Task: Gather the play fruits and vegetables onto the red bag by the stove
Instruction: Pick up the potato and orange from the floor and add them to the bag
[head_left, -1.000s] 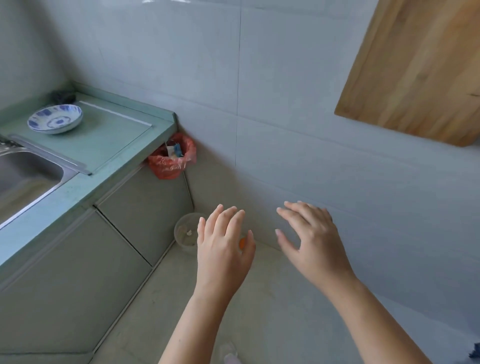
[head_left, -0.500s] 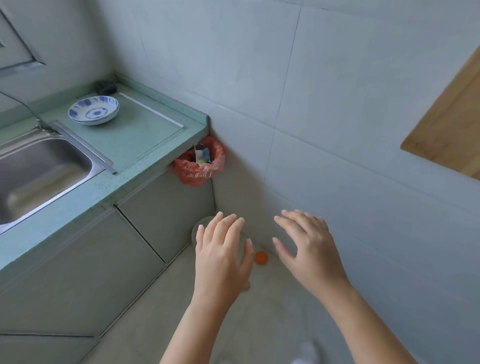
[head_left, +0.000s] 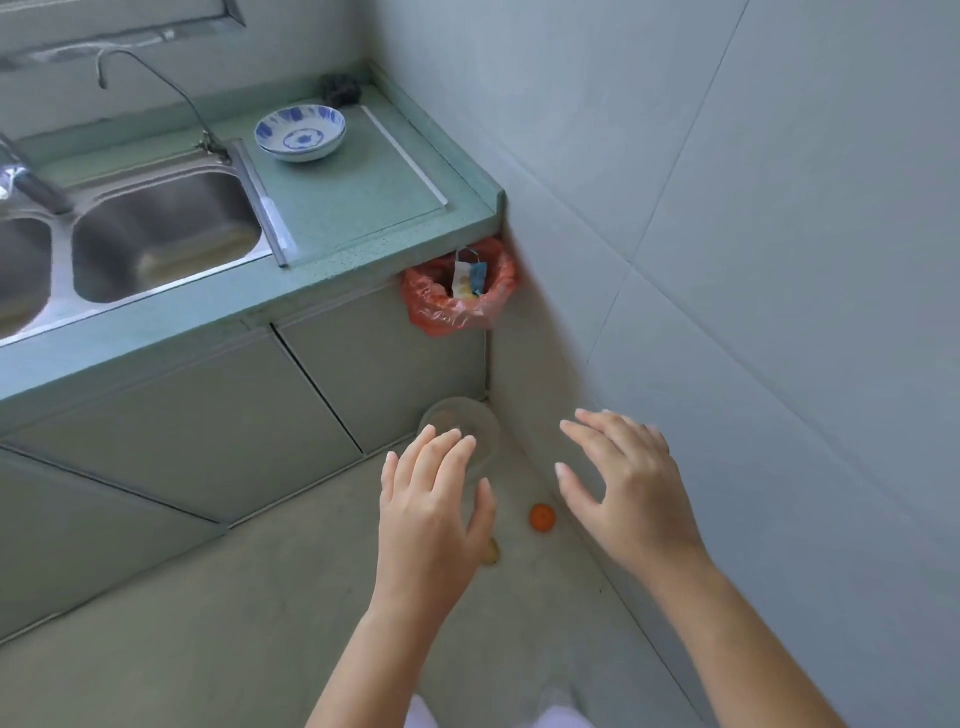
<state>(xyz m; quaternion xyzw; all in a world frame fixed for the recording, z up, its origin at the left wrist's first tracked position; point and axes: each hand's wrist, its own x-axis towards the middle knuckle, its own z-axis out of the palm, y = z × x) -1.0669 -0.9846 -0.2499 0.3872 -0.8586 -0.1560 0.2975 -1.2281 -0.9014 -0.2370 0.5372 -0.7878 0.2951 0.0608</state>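
Uncovered since a moment ago, the orange play fruit (head_left: 542, 517) lies on the floor in plain view. The left hand (head_left: 431, 499) and right hand (head_left: 628, 499) hover either side of the fruit, fingers spread, holding nothing. A yellowish piece (head_left: 491, 552) peeks out just left of it. A pickup looks likely next.

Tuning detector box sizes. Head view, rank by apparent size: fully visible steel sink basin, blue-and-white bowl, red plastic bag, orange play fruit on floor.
1. Steel sink basin
2. Red plastic bag
3. Blue-and-white ceramic bowl, close to the bag
4. Small round orange play fruit, clearly smallest
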